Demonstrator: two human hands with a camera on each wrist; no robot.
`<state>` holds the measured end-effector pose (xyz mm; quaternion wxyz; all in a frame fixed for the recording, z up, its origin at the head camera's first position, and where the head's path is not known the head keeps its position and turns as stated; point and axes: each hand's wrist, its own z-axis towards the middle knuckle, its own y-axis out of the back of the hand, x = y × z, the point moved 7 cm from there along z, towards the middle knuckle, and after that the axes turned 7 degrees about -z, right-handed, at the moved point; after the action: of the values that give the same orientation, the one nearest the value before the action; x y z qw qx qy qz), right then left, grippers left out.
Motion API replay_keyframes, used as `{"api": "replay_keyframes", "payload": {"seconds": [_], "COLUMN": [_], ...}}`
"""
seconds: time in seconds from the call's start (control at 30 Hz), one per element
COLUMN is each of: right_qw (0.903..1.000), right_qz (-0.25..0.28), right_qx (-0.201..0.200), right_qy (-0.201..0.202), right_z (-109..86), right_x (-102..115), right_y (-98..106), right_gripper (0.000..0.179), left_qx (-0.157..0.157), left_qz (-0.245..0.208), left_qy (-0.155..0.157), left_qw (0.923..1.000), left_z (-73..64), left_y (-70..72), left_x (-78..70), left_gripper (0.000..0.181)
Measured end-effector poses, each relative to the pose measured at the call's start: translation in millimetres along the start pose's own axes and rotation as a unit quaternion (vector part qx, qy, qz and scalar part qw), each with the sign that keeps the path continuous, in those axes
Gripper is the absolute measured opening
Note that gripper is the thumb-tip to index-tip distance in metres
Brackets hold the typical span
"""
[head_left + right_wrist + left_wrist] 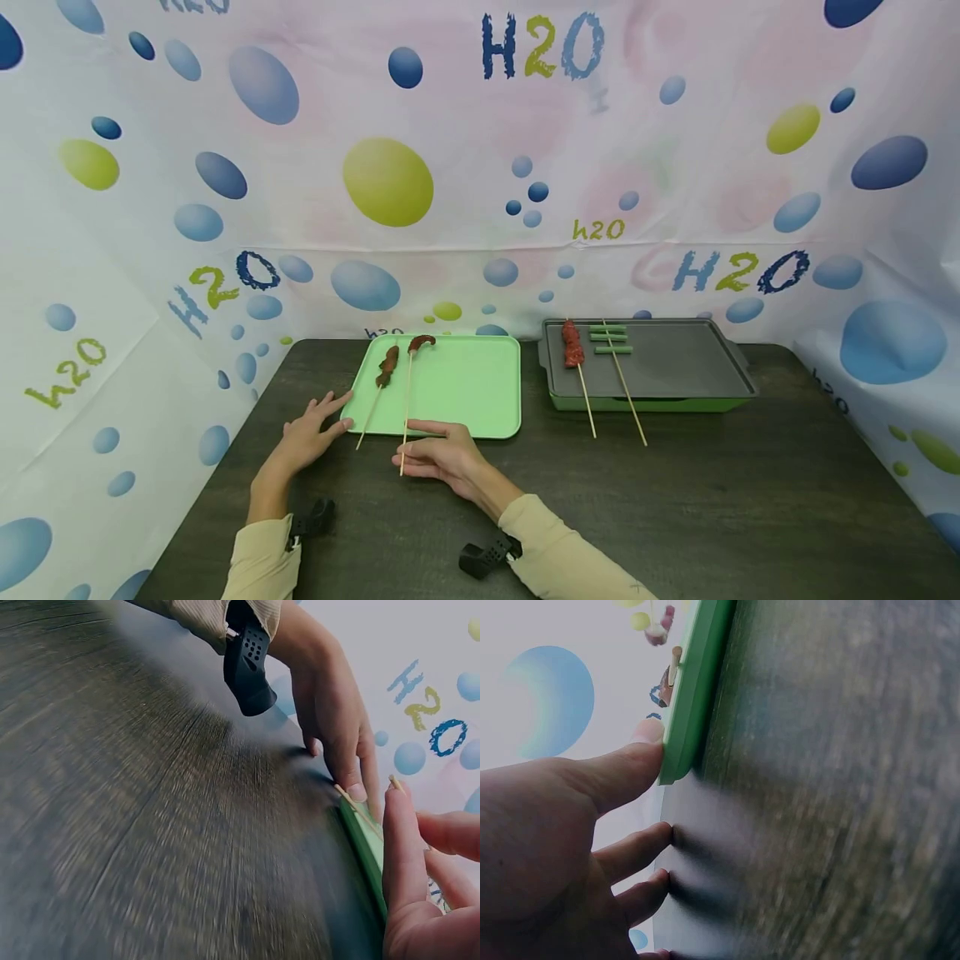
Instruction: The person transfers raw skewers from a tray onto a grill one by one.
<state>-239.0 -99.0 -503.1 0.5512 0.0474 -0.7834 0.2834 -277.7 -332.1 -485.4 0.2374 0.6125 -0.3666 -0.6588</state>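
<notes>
My right hand point(450, 458) pinches the lower stick of a skewer point(409, 392) between thumb and fingers; a curled reddish-brown piece of food tops it. That skewer lies over a light green tray point(472, 387). Beside it on the tray, a second skewer with browned meat point(387, 367) slants, its stick reaching over the front rim. At the tray's front left corner is my left hand point(303, 437), fingers spread and thumb point(641, 746) against the green rim. The right wrist view shows the stick's end point(394, 780) poking past my right thumb.
To the right stands a grey griddle point(675, 358) with a green base. On it lie a red meat skewer point(572, 346) and a skewer of green pieces point(611, 337), their sticks overhanging the front. A patterned sheet point(480, 167) hangs behind the dark wooden table point(675, 500).
</notes>
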Motion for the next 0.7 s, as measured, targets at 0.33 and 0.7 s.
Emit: {"api": "replay_keyframes", "payload": {"seconds": [0.33, 0.7], "right_qw": [0.9994, 0.9975], "right_qz": [-0.035, -0.065], "right_qx": [0.007, 0.006], "right_qy": [0.0, 0.028], "right_z": [-30.7, -67.0], "right_x": [13.0, 29.8], "right_y": [23.9, 48.4], "right_gripper": [0.056, 0.059], "left_qx": [0.002, 0.007], "left_qz": [-0.013, -0.011], "left_qy": [0.004, 0.005], "left_qw": [0.9999, 0.9999], "left_z": [-2.3, 0.3], "left_y": [0.2, -1.4], "left_x": [-0.5, 3.0], "left_gripper": [0.064, 0.063]}}
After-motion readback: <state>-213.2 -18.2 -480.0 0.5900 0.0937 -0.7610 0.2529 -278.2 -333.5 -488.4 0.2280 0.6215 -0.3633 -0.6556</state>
